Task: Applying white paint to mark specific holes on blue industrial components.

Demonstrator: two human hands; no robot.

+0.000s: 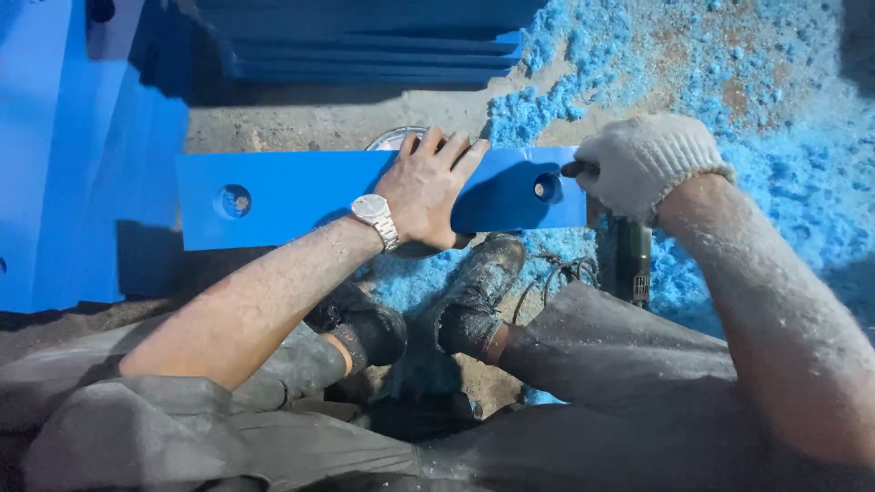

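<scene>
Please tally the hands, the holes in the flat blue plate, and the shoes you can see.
Hands: 2, bare left hand and white-gloved right hand
Round holes in the flat blue painted plate: 2
Dusty black shoes: 2
Total: 6

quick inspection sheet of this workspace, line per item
surface: concrete floor covered at right with blue powder
job's things: blue flat bar with two holes, lying level in front of the knees
clutter: round tin part hidden behind the bar; dark power tool on the floor
grippers: bare left hand, wristwatch on, pressed flat on the bar; gloved right hand closed on a small tool at the right hole
cables: dark cord looped beside the shoe
surroundings: stacked blue parts behind, blue panel at left
</scene>
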